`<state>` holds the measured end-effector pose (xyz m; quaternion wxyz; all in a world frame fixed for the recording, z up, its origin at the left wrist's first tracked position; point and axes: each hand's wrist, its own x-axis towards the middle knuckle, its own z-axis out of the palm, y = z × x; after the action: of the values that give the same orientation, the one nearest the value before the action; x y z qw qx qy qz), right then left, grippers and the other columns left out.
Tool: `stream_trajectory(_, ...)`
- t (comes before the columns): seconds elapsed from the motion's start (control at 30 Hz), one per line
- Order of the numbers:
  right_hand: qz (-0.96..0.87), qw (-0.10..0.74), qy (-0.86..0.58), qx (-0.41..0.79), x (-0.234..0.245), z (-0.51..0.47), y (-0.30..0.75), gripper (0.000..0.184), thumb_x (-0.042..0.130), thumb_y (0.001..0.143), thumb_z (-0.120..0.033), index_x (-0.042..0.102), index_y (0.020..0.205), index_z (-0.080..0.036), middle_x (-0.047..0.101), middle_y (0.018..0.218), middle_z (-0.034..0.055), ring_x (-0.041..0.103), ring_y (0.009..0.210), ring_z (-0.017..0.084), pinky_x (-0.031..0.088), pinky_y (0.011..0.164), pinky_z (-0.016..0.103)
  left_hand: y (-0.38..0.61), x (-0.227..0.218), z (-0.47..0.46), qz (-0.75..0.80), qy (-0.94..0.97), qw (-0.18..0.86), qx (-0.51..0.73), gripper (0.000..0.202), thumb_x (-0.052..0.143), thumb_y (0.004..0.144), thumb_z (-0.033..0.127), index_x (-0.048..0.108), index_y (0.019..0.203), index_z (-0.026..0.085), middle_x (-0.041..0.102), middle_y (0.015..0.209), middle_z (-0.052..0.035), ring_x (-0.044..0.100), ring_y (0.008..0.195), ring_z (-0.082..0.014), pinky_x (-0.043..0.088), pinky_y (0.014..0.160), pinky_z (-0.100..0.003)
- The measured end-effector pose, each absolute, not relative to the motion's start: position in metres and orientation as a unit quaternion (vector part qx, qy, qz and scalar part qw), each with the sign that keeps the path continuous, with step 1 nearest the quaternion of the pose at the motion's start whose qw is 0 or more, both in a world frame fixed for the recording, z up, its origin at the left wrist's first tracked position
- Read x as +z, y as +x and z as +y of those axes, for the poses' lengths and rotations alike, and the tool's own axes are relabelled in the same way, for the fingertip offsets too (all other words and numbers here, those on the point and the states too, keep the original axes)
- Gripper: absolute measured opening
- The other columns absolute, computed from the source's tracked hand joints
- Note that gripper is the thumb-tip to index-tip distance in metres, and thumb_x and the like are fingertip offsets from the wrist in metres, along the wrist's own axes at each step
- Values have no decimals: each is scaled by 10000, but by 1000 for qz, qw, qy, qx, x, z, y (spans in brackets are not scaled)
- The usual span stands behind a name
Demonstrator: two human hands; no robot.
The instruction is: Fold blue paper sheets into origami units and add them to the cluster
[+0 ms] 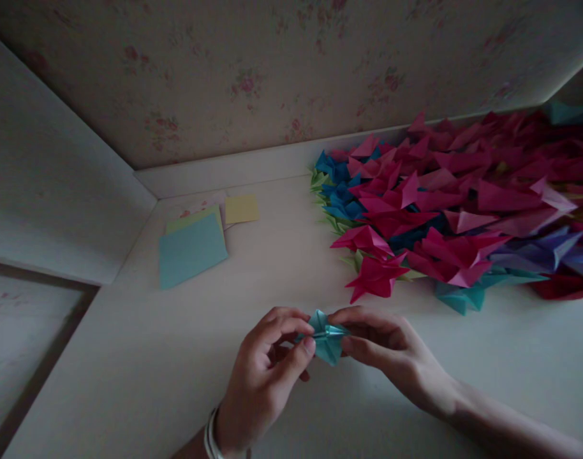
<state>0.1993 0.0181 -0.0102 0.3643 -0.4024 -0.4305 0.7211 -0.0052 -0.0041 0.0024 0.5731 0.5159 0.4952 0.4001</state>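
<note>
1. Head view, lower centre of the frame: the teal origami piece [327,343] sits between the two hands and touches both. Whether it rests on the pale table [129,370] or is held just off it cannot be told.
2. The left hand [265,366] rises from the bottom edge. Its thumb and forefinger are pinched together on the piece's left side, so the piece lies to its right.
3. The right hand [391,350] reaches in from the lower right. Its fingertips are clamped on the piece's right side, so the piece lies to its left.
4. A raised crease runs left to right from one pinch to the other, with pointed flaps above and below it. Neither hand is nearer, since both grip it.
5. Right and upper right: a pile of folded paper figures [464,191], mostly pink-red, lies near the hands but apart from them.
6. Left of centre: a flat teal paper sheet [191,252] and a yellow square [242,208] lie well apart from the hands.
</note>
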Motion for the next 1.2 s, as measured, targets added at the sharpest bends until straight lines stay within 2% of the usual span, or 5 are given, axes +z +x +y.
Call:
stream_trajectory(0.47, -539, 384, -420, 622, -13, 18, 193, 119, 716, 880, -309, 796, 913, -227, 756, 1016, 61, 691, 967, 209, 541, 834, 286, -3, -6, -2, 531, 692, 306, 381, 149, 533, 977, 149, 668, 934, 196, 662, 970, -63, 656, 899, -181, 535, 800, -267)
stream_trajectory(0.63, -507, 408, -433, 624, -12, 17, 192, 146, 733, 861, -325, 804, 806, -210, 703, 1083, 83, 674, 979, 210, 568, 772, 268, 0, -6, -5, 555, 638, 374, 382, 172, 479, 1011, 246, 635, 946, 212, 649, 974, -44, 614, 622, -113, 490, 513, -196)
stream_trajectory(0.87, -439, 476, -461, 606, -14, 20, 192, 182, 746, 844, -357, 775, 741, -210, 636, 930, 36, 624, 793, 145, 546, 605, 199, -3, -8, 0, 609, 476, 468, 429, 257, 455, 1015, 425, 589, 982, 208, 548, 526, 65, 503, 437, -93, 411, 416, -160)
stream_trajectory(1.07, -427, 478, -480, 599, -15, 24, 195, 201, 733, 861, -372, 725, 768, -193, 641, 744, -4, 625, 688, 128, 527, 645, 218, -6, -8, -1, 565, 502, 475, 451, 209, 487, 1008, 401, 583, 1065, 225, 590, 605, 53, 561, 501, -102, 484, 472, -177)
stream_trajectory(1.2, -439, 491, -482, 578, -14, 24, 197, 200, 742, 855, -367, 719, 772, -187, 645, 726, -5, 625, 676, 128, 516, 636, 217, -6, -10, -1, 515, 543, 479, 459, 169, 550, 980, 356, 642, 1049, 233, 656, 876, -16, 620, 584, -105, 522, 476, -184)
